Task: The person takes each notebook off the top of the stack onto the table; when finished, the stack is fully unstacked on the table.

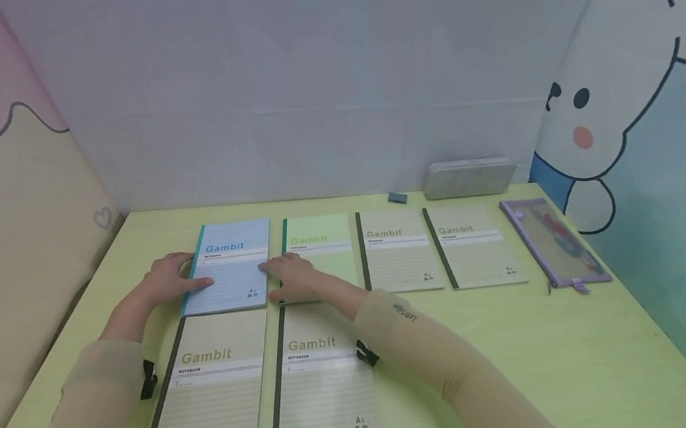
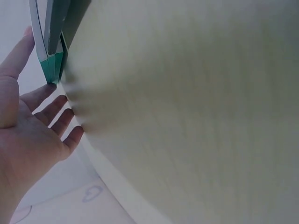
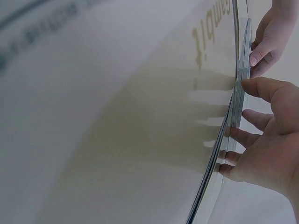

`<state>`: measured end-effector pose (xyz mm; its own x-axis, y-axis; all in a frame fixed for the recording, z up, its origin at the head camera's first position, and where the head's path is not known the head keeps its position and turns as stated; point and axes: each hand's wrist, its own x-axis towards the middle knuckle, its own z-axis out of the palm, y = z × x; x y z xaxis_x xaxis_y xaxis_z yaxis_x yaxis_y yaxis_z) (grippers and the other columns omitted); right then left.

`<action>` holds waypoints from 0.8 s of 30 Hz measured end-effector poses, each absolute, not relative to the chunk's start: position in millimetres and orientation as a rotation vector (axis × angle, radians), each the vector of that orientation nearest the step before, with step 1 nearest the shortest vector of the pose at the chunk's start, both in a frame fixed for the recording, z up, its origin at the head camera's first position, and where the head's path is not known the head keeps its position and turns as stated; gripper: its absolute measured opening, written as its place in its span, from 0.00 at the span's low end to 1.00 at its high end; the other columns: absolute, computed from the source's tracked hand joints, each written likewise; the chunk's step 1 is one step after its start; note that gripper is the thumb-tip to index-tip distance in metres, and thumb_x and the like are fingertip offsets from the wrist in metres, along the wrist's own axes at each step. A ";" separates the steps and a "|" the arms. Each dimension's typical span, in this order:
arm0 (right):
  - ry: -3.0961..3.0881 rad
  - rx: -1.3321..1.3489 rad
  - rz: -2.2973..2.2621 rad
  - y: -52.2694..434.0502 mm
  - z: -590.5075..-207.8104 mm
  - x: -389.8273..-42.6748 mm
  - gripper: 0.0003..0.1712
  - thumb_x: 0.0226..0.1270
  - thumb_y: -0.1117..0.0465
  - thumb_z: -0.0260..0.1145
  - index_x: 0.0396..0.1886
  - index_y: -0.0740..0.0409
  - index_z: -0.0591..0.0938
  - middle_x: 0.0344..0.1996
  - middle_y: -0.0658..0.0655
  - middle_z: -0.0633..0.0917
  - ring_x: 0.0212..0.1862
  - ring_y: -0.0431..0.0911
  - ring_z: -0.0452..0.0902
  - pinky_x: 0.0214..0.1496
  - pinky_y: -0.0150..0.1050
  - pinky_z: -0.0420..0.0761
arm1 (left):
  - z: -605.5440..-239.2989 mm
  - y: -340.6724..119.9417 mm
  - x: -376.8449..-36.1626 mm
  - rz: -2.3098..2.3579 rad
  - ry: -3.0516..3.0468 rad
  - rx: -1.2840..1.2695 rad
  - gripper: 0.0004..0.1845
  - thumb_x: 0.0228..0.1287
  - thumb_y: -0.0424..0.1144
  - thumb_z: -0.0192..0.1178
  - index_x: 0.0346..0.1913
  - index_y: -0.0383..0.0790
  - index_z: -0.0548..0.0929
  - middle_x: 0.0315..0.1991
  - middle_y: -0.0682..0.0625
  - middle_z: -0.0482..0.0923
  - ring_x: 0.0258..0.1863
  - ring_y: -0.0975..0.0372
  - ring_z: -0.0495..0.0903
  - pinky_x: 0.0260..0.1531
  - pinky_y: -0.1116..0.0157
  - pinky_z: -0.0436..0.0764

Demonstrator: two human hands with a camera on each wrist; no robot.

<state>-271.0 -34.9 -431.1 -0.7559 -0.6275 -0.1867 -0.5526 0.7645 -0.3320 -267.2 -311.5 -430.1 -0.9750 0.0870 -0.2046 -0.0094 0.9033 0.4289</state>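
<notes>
The left hand (image 1: 168, 280) is laid at the left long edge of the blue Gambit notebook (image 1: 230, 268), by its teal spine, with the thumb stretched flat onto the cover; in the left wrist view the fingers (image 2: 55, 111) are seen straight and spread, so the hand is open and nothing is gripped. The right hand (image 1: 292, 278) is set at the notebook's right long edge, fingertips pointing left onto it; in the right wrist view its fingers (image 3: 254, 117) are loosely extended against the stacked page edges, pressing rather than pinching. The notebook is thus bracketed between both hands, equally near to each, and lies flat on the yellow-green table (image 1: 593, 348). Its long axis runs away from the person, tilted slightly to the right at the far end. Both forearms, in beige sleeves, are stretched forward over the two beige notebooks (image 1: 209, 391) of the near row. To the right of the blue one, a green notebook (image 1: 324, 248) is partly covered by the right hand, and two more beige notebooks (image 1: 398, 250) follow. Farther off, a purple mesh pencil pouch (image 1: 552, 241), a grey case (image 1: 469, 177) and a small eraser (image 1: 397, 198) are seen.
</notes>
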 end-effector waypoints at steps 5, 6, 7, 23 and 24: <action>2.660 -0.904 -0.380 -38.2 -429.6 -269.7 0.31 0.70 0.49 0.54 0.71 0.46 0.63 0.71 0.52 0.63 0.73 0.53 0.50 0.70 0.53 0.56 | -431.6 -312.0 -267.8 0.679 2.838 0.051 0.53 0.52 0.62 0.64 0.68 0.26 0.58 0.67 0.24 0.51 0.65 0.30 0.48 0.58 0.33 0.53; 2.664 -0.894 -0.388 -38.8 -429.8 -269.6 0.31 0.71 0.48 0.53 0.71 0.46 0.63 0.70 0.51 0.63 0.73 0.53 0.50 0.69 0.53 0.57 | -432.0 -312.2 -268.2 0.690 2.833 0.055 0.53 0.52 0.61 0.65 0.68 0.26 0.58 0.66 0.24 0.52 0.65 0.30 0.48 0.58 0.34 0.54; 2.671 -0.885 -0.395 -39.4 -430.3 -269.9 0.31 0.71 0.46 0.53 0.71 0.45 0.64 0.70 0.51 0.64 0.73 0.53 0.50 0.69 0.53 0.57 | -432.7 -312.3 -268.9 0.703 2.829 0.055 0.52 0.52 0.61 0.65 0.68 0.25 0.58 0.66 0.24 0.53 0.65 0.31 0.49 0.59 0.34 0.54; 2.670 -0.845 -0.691 -32.1 -424.4 -275.9 0.32 0.66 0.51 0.62 0.68 0.53 0.68 0.68 0.58 0.67 0.70 0.53 0.57 0.71 0.45 0.57 | -427.4 -310.4 -275.2 0.888 2.779 0.092 0.46 0.57 0.51 0.66 0.70 0.27 0.56 0.65 0.27 0.59 0.63 0.35 0.59 0.58 0.40 0.63; 2.667 -0.839 -0.720 -31.2 -424.1 -276.6 0.32 0.66 0.52 0.62 0.68 0.53 0.68 0.68 0.58 0.67 0.70 0.53 0.58 0.71 0.45 0.57 | -426.3 -310.0 -275.1 0.904 2.777 0.090 0.46 0.58 0.50 0.65 0.70 0.28 0.56 0.63 0.28 0.61 0.61 0.37 0.62 0.57 0.41 0.66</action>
